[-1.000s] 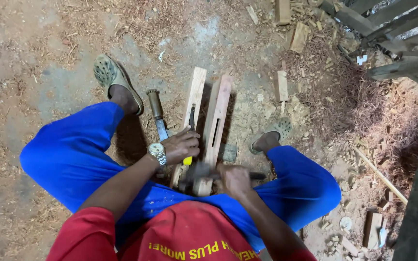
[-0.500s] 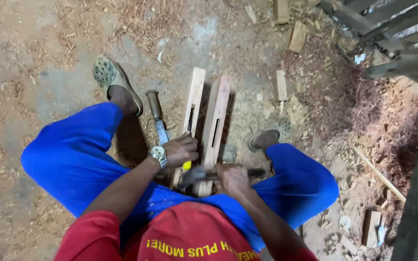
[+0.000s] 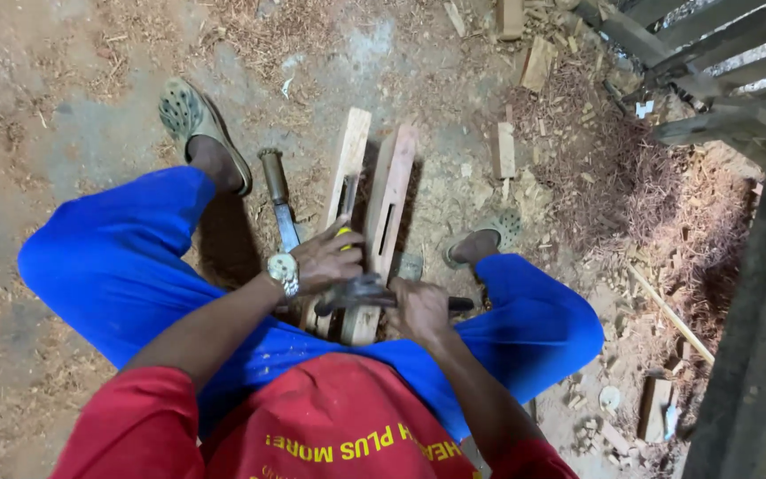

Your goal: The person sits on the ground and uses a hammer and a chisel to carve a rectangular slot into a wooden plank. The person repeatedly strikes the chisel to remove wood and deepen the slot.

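Sitting on the ground, legs spread, two mortised wooden rails (image 3: 374, 213) lie side by side between the knees, long axis running straight away from the body. Left hand (image 3: 325, 257) is closed around a yellow-handled chisel (image 3: 345, 232), blade set on the left rail's slot. Right hand (image 3: 418, 306) is wrapped shut on a hammer (image 3: 361, 293), head just behind the chisel butt, handle pointing right. A second chisel with wooden handle (image 3: 278, 200) lies left of the rails, untouched.
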